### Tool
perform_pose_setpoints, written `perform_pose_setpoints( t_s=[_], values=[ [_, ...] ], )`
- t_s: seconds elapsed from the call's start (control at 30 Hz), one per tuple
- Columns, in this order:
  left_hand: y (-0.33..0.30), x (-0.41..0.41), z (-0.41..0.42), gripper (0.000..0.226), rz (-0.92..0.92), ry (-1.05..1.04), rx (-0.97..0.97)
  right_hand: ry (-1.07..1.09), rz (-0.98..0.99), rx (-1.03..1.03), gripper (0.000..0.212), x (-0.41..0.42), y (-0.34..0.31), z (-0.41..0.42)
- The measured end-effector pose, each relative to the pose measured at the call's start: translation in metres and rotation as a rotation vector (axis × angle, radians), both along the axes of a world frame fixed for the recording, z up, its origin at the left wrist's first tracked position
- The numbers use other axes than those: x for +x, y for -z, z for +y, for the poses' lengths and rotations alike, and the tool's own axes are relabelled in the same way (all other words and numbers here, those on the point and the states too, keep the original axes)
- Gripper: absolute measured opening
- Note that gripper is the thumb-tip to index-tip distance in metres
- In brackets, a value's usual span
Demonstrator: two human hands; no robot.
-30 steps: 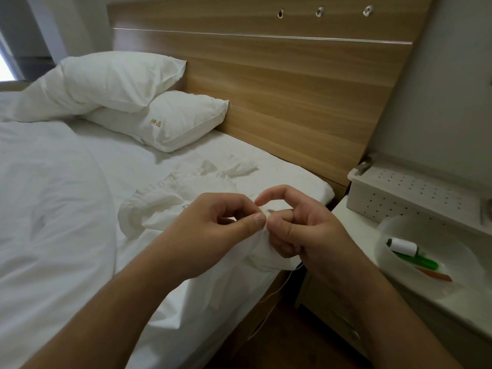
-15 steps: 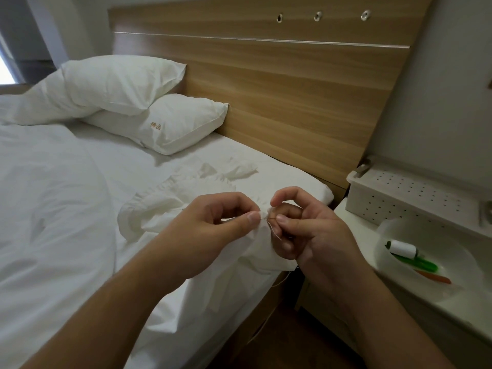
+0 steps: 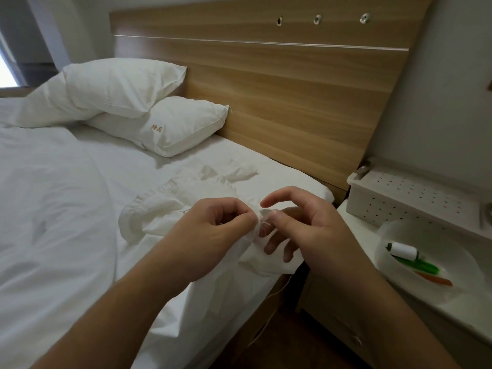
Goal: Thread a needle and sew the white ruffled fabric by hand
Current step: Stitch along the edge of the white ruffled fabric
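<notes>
Two hands worked near the bed's right edge: left hand (image 3: 213,230) pinched the white ruffled fabric (image 3: 186,198), right hand (image 3: 306,230) pinched thread (image 3: 263,226) at it, other fingers spread. One bowl (image 3: 394,235) right held one spool (image 3: 403,250). Far: two pillows (image 3: 119,83), one wooden headboard (image 3: 292,89).

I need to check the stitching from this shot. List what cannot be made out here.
Head view only:
- Needle: too small to make out between the left hand and right hand.
- Stitch point on the white ruffled fabric: covered by both thumbs.
- Thread: thin, fades below the bed edge.
- Pillow embroidery: too small to read.
</notes>
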State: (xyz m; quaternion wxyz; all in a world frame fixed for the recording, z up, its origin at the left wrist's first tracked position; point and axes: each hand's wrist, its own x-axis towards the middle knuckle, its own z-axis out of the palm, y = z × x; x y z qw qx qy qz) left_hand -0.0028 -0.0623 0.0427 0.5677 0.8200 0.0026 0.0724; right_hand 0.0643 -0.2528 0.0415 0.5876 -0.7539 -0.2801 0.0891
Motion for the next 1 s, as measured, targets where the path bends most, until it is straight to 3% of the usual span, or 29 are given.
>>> perform_pose_setpoints(
  t_s=[0.17,0.3,0.57,0.73,1.0],
  values=[
    [0.001,0.002,0.001,0.026,0.014,-0.073,-0.046,0.264,-0.483,-0.181,0.018,-0.002,0.001,-0.004],
    [0.001,0.002,-0.001,0.024,0.012,-0.061,-0.06,0.121,-0.652,-0.091,0.028,-0.011,-0.003,0.004],
    [-0.001,0.0,0.003,0.019,0.057,-0.021,-0.087,0.13,-0.663,0.057,0.011,-0.011,0.011,0.013],
    [-0.002,0.0,0.004,0.02,0.075,-0.007,-0.098,0.132,-0.677,0.042,0.022,-0.014,0.012,0.016],
    [0.001,0.002,0.001,0.018,0.056,-0.11,0.123,0.245,-0.194,0.374,0.022,-0.023,0.006,0.019]
  ],
)
